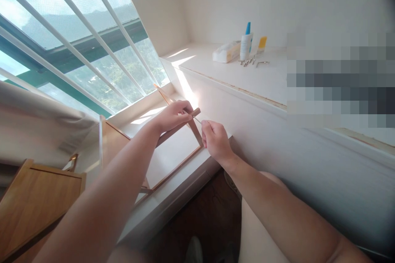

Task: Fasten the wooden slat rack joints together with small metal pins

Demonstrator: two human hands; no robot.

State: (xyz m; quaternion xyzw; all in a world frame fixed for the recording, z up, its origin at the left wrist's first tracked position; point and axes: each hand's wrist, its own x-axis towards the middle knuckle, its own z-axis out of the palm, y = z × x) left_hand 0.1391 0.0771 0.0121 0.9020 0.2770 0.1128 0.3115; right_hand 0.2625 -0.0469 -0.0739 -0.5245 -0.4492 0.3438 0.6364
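Note:
A wooden frame [195,132] of slim brown bars stands on the white window ledge. My left hand [176,116] is closed at its upper corner, thumb and fingers around the end of the top bar. A thin metal rod [198,119] reaches from the left fingertips across to my right hand [215,139]. The right fingers are curled shut on the rod's near end. How the rod's far end meets the wood is hidden by the left fingers. Whether the rod is a screwdriver or a hex key does not show.
On the white shelf [210,63] stand a tube with a blue cap [246,45], a soft pack [226,52] and a yellow-topped item [262,43]. Several screws [247,63] and a bent hex key [263,63] lie there. A wooden chair [40,201] is at left, beneath a barred window [101,49].

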